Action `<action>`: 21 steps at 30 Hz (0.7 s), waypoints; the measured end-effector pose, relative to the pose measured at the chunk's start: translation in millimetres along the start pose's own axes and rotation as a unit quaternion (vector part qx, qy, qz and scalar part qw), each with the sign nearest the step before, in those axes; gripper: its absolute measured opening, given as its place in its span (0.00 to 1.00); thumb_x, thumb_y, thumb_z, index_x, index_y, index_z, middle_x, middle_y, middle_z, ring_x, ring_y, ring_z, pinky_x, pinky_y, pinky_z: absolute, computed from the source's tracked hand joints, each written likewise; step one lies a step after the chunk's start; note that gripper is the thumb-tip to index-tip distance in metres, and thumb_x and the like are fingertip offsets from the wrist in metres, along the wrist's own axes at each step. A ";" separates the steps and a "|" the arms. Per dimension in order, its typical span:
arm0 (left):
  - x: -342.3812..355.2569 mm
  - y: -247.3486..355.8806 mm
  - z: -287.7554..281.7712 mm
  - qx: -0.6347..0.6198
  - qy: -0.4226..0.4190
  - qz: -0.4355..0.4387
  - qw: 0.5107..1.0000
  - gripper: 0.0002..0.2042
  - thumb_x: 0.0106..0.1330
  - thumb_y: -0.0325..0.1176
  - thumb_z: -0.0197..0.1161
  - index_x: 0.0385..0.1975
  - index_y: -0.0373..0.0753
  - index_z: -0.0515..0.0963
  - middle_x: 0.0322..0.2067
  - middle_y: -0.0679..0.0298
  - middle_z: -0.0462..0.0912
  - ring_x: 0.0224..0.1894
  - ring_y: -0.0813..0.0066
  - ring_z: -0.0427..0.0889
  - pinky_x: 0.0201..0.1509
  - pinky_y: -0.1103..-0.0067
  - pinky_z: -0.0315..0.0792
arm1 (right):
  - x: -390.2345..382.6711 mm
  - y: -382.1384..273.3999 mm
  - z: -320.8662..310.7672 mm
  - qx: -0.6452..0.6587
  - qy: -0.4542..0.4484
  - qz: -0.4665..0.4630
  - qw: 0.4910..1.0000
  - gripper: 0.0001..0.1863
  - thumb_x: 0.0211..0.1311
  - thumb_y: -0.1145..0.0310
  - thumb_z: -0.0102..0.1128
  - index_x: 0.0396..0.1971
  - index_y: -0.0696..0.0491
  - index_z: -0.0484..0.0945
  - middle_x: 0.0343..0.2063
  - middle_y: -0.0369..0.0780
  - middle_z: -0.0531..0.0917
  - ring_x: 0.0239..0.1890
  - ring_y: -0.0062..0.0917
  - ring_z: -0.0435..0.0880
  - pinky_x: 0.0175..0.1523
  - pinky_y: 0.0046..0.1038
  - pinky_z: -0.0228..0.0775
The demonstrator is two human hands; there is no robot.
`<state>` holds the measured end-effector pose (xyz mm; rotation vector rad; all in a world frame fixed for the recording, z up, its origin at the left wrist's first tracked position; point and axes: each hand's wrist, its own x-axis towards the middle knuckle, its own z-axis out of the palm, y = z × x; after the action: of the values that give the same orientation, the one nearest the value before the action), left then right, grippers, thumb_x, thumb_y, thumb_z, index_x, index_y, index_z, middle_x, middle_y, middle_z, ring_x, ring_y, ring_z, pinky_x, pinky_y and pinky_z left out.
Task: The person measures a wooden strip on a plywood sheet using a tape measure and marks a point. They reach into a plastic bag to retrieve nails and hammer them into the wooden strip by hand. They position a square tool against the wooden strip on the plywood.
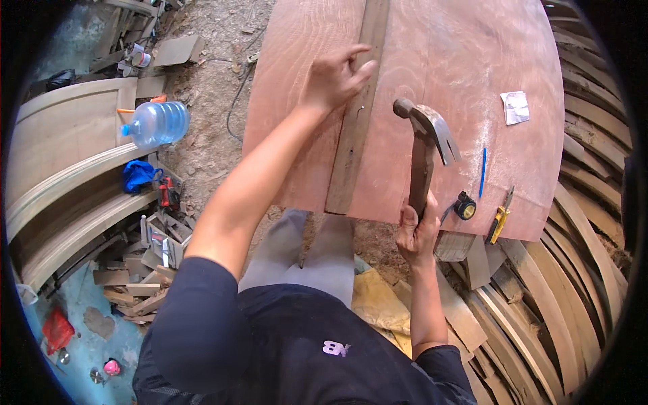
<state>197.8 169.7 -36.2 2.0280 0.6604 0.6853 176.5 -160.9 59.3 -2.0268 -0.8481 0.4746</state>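
Observation:
A reddish plywood sheet [297, 40] lies in front of me, with a narrow brown wooden strip [351, 162] running lengthwise across it. My left hand [335, 77] hovers at the strip, its thumb and index finger apart and nothing visible between them; the other fingers are partly hidden. Just below that hand, a small nail [361, 109] shows on the strip. In my right hand [418, 233] is a claw hammer [422, 145], gripped low on its wooden handle near the sheet's front edge. The hammer's head points away from me, above the plywood and right of the strip.
On the sheet's right side lie a tape measure [465, 206], a blue pencil-like stick [482, 173], a yellow-handled cutter [499, 219] and folded white paper [516, 108]. Curved boards [540, 304] are stacked at right. A large water bottle [158, 125] stands on wooden furniture at left.

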 end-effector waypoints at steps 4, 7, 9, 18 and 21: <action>68.0 -8.8 47.8 0.097 0.013 0.139 0.985 0.20 0.67 0.48 0.70 0.53 0.44 0.85 0.42 0.56 0.86 0.43 0.54 0.87 0.49 0.64 0.81 | 11.4 -10.9 18.2 0.037 0.010 0.000 0.999 0.24 0.83 0.58 0.51 0.67 0.59 0.67 0.28 0.36 0.78 0.25 0.19 0.76 0.30 0.25 0.69; 79.9 -22.0 70.9 0.168 -0.133 0.273 0.938 0.21 0.69 0.47 0.68 0.57 0.45 0.82 0.48 0.55 0.85 0.50 0.54 0.86 0.56 0.65 0.80 | 13.4 -17.0 15.1 0.002 -0.009 0.034 0.999 0.20 0.81 0.67 0.54 0.65 0.59 0.69 0.29 0.45 0.79 0.28 0.31 0.80 0.36 0.31 0.75; 87.3 -27.1 81.8 0.158 -0.153 0.270 0.937 0.21 0.70 0.46 0.67 0.59 0.45 0.80 0.49 0.55 0.85 0.52 0.53 0.85 0.59 0.64 0.79 | 21.5 -9.7 16.2 -0.028 -0.006 0.034 0.999 0.19 0.81 0.67 0.54 0.64 0.59 0.69 0.29 0.46 0.79 0.27 0.33 0.81 0.35 0.32 0.75; 87.1 -32.5 85.9 0.080 -0.191 0.219 0.954 0.18 0.74 0.45 0.63 0.59 0.46 0.80 0.52 0.56 0.85 0.57 0.53 0.83 0.63 0.63 0.76 | 24.2 -10.5 1.8 -0.012 0.079 -0.046 0.996 0.23 0.80 0.56 0.56 0.60 0.60 0.71 0.25 0.34 0.79 0.24 0.19 0.75 0.29 0.24 0.68; 87.8 -26.4 79.6 0.075 -0.212 0.199 0.954 0.18 0.74 0.44 0.63 0.59 0.47 0.80 0.52 0.57 0.85 0.57 0.54 0.83 0.64 0.63 0.75 | 23.7 13.7 11.8 -0.101 0.035 -0.103 0.989 0.22 0.77 0.64 0.59 0.62 0.60 0.69 0.33 0.46 0.84 0.29 0.38 0.84 0.32 0.36 0.75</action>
<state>309.0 196.5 -77.0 2.3783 0.0507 0.4058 191.1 -142.6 41.0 -2.0954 -1.0859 0.2067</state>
